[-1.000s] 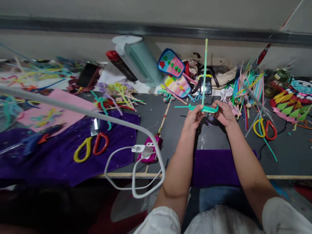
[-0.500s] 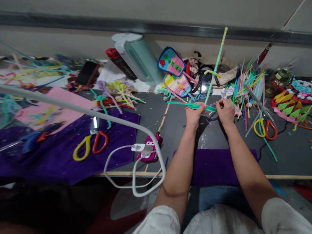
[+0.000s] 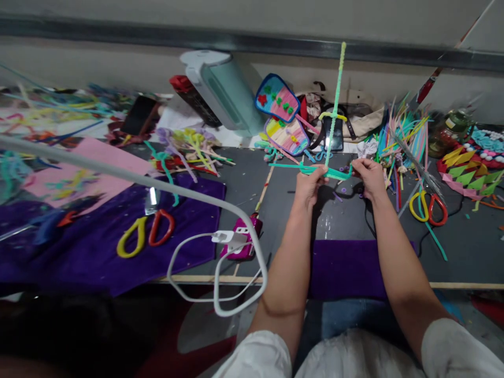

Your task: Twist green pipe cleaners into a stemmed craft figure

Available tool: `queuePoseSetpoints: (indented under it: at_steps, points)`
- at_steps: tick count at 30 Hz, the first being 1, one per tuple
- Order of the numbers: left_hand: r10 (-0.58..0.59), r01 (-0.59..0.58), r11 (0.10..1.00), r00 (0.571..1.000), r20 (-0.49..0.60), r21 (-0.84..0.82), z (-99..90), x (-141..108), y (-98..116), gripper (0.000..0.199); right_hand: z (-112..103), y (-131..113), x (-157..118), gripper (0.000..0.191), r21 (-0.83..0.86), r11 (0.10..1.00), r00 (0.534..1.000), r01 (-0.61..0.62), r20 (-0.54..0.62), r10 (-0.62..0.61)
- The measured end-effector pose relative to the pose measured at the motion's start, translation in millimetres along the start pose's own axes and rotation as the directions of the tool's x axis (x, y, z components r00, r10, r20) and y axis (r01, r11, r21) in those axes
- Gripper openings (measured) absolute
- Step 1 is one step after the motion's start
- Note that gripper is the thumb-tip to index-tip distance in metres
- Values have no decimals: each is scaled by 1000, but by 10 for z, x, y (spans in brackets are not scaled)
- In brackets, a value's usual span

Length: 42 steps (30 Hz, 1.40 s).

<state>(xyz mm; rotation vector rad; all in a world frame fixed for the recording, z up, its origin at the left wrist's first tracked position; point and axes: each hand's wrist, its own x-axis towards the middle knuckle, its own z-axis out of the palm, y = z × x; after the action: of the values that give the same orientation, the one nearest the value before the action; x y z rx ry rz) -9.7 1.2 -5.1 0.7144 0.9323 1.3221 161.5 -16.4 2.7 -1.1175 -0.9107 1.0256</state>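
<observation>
A tall stem of twisted pipe cleaner (image 3: 336, 94), yellow at its tip and pale green below, stands nearly upright above my hands. A short yellow crosspiece (image 3: 340, 117) wraps it partway up. At its base lies a sideways bundle of green pipe cleaners (image 3: 337, 175), with one strand reaching out to the left. My left hand (image 3: 307, 185) is closed around this bundle near the stem's foot. Fingertips of my right hand (image 3: 370, 177) pinch the bundle's right end, where a green strand bends upward. Small purple scraps (image 3: 337, 197) lie on the table between the hands.
Scissors (image 3: 428, 208) and a heap of pipe cleaners (image 3: 405, 136) lie to the right. On the left are a purple cloth (image 3: 189, 231), more scissors (image 3: 145, 231) and a white cable (image 3: 236, 210) with a plug. A pale green pitcher (image 3: 224, 94) stands behind.
The stem has swung left and now stands more upright. My left hand has shifted slightly left. My right hand has moved right, and a bent green strand now shows at its fingertips.
</observation>
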Motion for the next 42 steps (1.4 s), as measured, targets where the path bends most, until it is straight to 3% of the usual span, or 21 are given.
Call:
queuePoseSetpoints:
  at_steps: [6,12,20,25,35,42]
  points:
    - [-99,101,994,994,42,-47,0,-16,24,29,18,-80,-65,34,235,935,960,-266,158,233]
    - [-144,148,986,988,54,-74,8,-20,19,27,39,-96,-84,32,280,915,948,-292,211,238]
    - [-131,129,989,991,-28,-69,28,-14,28,20,21,-25,-26,43,13,991,990,-132,55,131]
    - [-90,90,995,996,-14,-32,28,-8,0,26,10,-3,-17,31,-161,987,1000,17,8,-15]
    - [18,-18,997,1000,2,80,18,-14,-36,28,-66,23,5,23,-454,864,974,216,46,-220]
    - [28,-29,993,1000,11,118,3,-14,-33,24,-104,4,-7,22,-606,747,957,275,95,-275]
